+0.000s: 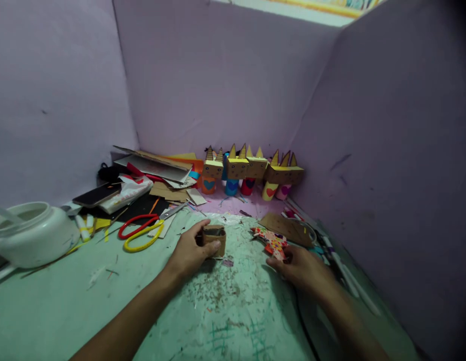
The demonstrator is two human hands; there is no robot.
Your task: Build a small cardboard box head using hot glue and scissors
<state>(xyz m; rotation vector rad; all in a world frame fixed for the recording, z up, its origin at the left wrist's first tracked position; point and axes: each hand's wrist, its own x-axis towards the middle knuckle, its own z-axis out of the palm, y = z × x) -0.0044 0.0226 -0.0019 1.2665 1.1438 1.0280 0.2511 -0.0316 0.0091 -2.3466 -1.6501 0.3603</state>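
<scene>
Between pale purple walls (225, 85), a green tabletop (67, 311) spreads out before a person at work with two bare hands. At far left sits a rounded white pot (40, 240), open at the top. Toward the back, a stack of cardboard and paper (161, 170) lies to the left of five horned, cardboard-headed figures (238, 168), lined up on orange, blue, red, yellow and pink bases marked with hearts. Scissors (162, 218) with one red and one yellow handle rest between the pot and the left hand (191, 250), whose fingers pinch a small brown cardboard piece (222, 241) near the middle of the tabletop, thumb across its near face. To its right, the slightly blurred right hand (304, 265) has its fingers closed around the near end of a flower-patterned object (272, 239), though some fingertips are hidden. Just below the cardboard piece lies a purple scrap (227, 263), with fine brown flecks (219, 296) scattered nearer the viewer.
</scene>
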